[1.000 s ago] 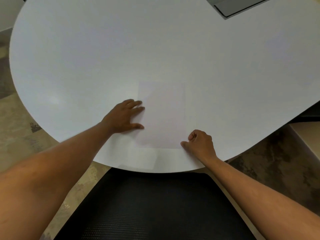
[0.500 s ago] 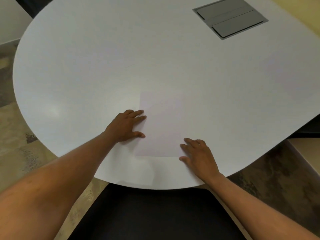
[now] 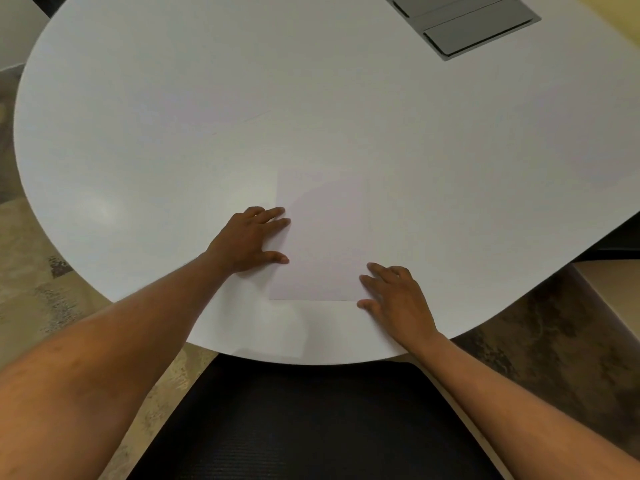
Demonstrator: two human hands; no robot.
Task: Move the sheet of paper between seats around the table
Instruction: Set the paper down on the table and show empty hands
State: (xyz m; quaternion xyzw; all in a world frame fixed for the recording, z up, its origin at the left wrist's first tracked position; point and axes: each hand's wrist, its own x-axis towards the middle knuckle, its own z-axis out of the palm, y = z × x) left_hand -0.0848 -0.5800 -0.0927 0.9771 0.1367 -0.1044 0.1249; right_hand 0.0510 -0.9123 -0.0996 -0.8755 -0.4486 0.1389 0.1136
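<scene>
A white sheet of paper (image 3: 322, 237) lies flat on the white rounded table (image 3: 242, 98), close to the near edge. My left hand (image 3: 249, 240) rests flat at the sheet's left edge, fingertips and thumb on the paper. My right hand (image 3: 394, 299) lies at the sheet's lower right corner with its fingers spread, their tips touching the paper's right edge. Neither hand grips the sheet.
A grey cable hatch (image 3: 464, 22) is set into the tabletop at the far right. A black mesh chair seat (image 3: 311, 427) sits below the near table edge. Patterned floor shows on both sides.
My right hand has gone from a closed fist at the sheet's corner to spread fingers. The view has tilted up, showing more of the hatch. The sheet stays put.
</scene>
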